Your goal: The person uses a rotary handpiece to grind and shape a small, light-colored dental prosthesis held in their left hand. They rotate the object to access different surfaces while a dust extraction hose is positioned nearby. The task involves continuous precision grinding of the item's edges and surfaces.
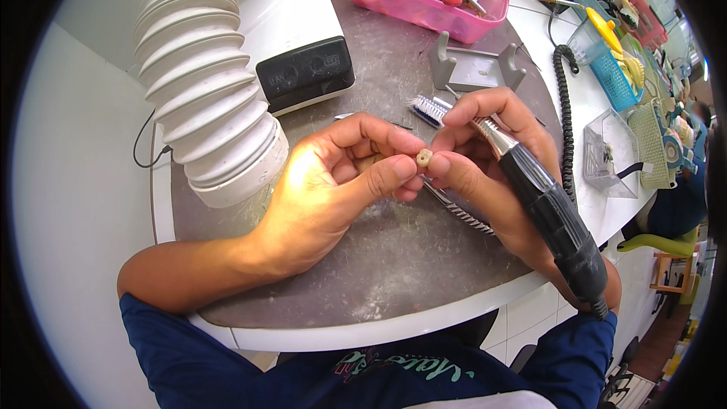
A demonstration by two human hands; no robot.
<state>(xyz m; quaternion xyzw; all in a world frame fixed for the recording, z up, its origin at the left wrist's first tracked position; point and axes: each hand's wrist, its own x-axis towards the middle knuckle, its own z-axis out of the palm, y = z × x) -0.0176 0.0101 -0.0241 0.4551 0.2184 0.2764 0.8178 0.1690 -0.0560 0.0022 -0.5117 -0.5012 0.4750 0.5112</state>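
A small cream-coloured dental crown (424, 157) with a hole in its facing side is pinched at the fingertips over the middle of the bench. My left hand (318, 197) grips it from the left with thumb and index finger. From the other side, the thumb of my right hand (503, 170) presses against it. A black rotary handpiece (551, 208) with a metal nose rests in my right hand, its body slanting back over the wrist and its cord end near my forearm. Whether a bur sits in its tip is hidden by my fingers.
A ribbed white suction hose (212, 91) opens near my left forearm, beside a white box with a black panel (307, 72). Behind my hands lie a brush (429, 110) and a grey handpiece stand (478, 72). A pink basket (405, 11) holds tools. A coiled black cord (565, 113) runs along the right.
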